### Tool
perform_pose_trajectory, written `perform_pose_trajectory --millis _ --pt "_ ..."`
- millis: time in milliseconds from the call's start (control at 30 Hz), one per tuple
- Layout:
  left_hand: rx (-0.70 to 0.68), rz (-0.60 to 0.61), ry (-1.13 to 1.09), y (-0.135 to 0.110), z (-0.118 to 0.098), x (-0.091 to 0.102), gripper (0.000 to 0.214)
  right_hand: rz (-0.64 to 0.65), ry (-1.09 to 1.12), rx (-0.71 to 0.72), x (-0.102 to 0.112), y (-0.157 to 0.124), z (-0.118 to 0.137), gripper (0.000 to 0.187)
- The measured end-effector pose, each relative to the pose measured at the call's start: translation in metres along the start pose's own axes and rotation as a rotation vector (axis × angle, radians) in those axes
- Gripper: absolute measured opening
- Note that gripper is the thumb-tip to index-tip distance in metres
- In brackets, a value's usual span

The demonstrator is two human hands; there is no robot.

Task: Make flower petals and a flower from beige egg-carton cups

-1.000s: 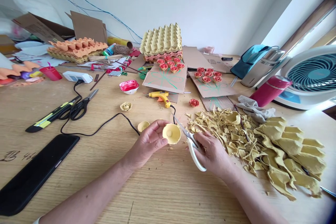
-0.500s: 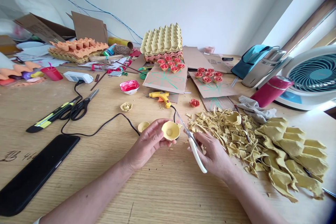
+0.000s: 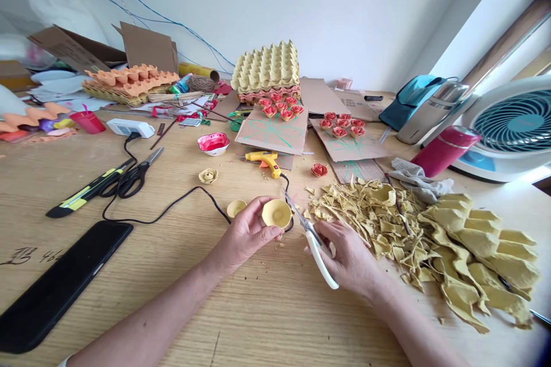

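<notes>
My left hand (image 3: 249,232) pinches a small yellow egg-carton cup (image 3: 276,214) by its edge, its hollow tilted toward me. In my right hand (image 3: 344,255) are white-handled scissors (image 3: 319,258), their blades pointing up and left, close to the cup's right side but apart from it. Behind my left fingers a second yellow cup (image 3: 236,208) rests on the table. Farther back sit a yellow paper flower (image 3: 208,175) and a red paper flower (image 3: 319,170). A heap of yellow carton scraps (image 3: 370,212) lies beyond my right hand.
A yellow glue gun (image 3: 267,161) lies ahead, its black cord running left. Black scissors (image 3: 133,178), a utility knife (image 3: 88,189) and a black phone (image 3: 64,287) are at left. Red flowers stand on cardboard (image 3: 273,135). Stacked egg trays (image 3: 264,69) are behind; a fan (image 3: 516,126) stands at right.
My left hand has turned the cup slightly and shifted it a little left, the thumb now lower on its edge. The scissors have moved slightly left and down.
</notes>
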State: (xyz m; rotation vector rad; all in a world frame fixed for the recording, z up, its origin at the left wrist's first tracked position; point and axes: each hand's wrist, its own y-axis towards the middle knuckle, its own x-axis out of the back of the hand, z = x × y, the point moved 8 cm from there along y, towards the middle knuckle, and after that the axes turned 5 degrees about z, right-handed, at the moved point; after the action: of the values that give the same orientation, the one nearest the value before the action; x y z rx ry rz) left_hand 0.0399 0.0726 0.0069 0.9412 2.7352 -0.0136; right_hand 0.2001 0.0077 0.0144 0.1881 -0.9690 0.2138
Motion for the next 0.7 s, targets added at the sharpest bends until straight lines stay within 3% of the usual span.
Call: perform_pose_trajectory --millis 233,433,700 --pt "-0.007 0.025 0.052 -0.001 -0.001 -0.003 0.044 -0.022 -0.143 0.069 0.001 0.0 0.004 0.025" --pt "0.064 0.055 0.045 -0.003 0.003 -0.006 0.044 -0.043 -0.203 0.071 0.004 0.0 0.007 0.018" --pt "0.06 0.089 0.075 -0.003 -0.002 -0.01 0.04 -0.052 -0.228 0.125 0.007 -0.002 0.013 0.022"
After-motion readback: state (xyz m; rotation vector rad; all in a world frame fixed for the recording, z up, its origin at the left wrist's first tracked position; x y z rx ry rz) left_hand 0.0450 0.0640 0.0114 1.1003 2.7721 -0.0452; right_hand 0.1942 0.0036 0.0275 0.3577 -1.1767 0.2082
